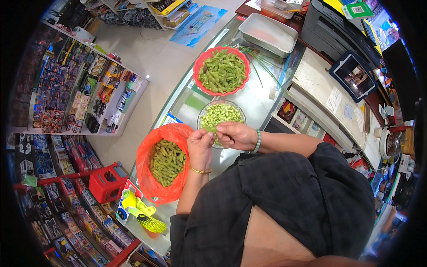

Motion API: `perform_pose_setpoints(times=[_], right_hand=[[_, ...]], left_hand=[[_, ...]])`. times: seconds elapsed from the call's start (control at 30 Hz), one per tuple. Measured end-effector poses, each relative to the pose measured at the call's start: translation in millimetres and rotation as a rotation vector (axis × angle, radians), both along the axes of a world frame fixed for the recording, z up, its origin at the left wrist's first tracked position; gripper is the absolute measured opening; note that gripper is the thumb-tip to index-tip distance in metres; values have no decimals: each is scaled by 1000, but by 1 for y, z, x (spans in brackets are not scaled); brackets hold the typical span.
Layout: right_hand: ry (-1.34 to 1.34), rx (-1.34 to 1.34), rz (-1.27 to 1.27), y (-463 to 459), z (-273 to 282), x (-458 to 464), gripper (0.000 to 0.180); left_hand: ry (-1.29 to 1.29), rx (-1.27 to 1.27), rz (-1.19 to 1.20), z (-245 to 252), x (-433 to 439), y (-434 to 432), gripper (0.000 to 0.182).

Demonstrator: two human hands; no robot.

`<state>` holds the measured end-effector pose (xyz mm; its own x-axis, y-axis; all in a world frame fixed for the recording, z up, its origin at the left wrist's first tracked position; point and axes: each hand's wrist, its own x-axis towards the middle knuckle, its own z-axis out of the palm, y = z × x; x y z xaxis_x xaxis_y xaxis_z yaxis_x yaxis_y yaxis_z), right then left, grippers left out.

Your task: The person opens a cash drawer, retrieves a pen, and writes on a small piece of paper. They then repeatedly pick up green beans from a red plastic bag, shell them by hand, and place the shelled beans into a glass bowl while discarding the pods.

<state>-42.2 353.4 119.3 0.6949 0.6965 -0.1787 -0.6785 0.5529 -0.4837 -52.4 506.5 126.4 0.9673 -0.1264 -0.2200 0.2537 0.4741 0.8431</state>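
A green soybean pod (pixel 211 128) is pinched between the fingertips of both my hands. My left hand (pixel 201 146), with a gold-coloured bangle at its wrist, grips the pod's near end. From the right, my right hand (pixel 237 135) holds the other end; a green bead bracelet circles that wrist. Both hands are over the near rim of a clear bowl of shelled green beans (pixel 223 113), hiding part of it. Beside my left forearm stands an open red plastic bag (pixel 144 167) holding many pods. Beyond the bowl, a red scalloped basin (pixel 247 75) contains green pods or hulls.
Everything rests on a glass-topped counter (pixel 253 90). A metal tray (pixel 268 35) and long green stalks (pixel 263 60) lie at its far end. Yellow-and-black gloves (pixel 141 212) lie near the bag. A tablet (pixel 354 76) and a printer (pixel 337 38) stand right; a red stool (pixel 108 182) is left.
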Motion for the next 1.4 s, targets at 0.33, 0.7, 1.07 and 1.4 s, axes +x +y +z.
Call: perform_pose_setpoints(times=[0.33, 0.7, 1.07, 1.4], right_hand=[[-439, -649, -18, 3, -10, 9, 22], [-1232, -1132, -397, -5, -18, 16, 15], [-869, -1117, -332, 1, -23, 14, 27], [-937, -886, -319, -5, -19, 16, 20]], left_hand=[[118, 31, 5, -10, -1, 8, 9], [141, 266, 28, -20, 2, -1, 11], [-225, 509, 169, -22, 4, -7, 13], [-367, 783, 20, -4, 1, -4, 17]])
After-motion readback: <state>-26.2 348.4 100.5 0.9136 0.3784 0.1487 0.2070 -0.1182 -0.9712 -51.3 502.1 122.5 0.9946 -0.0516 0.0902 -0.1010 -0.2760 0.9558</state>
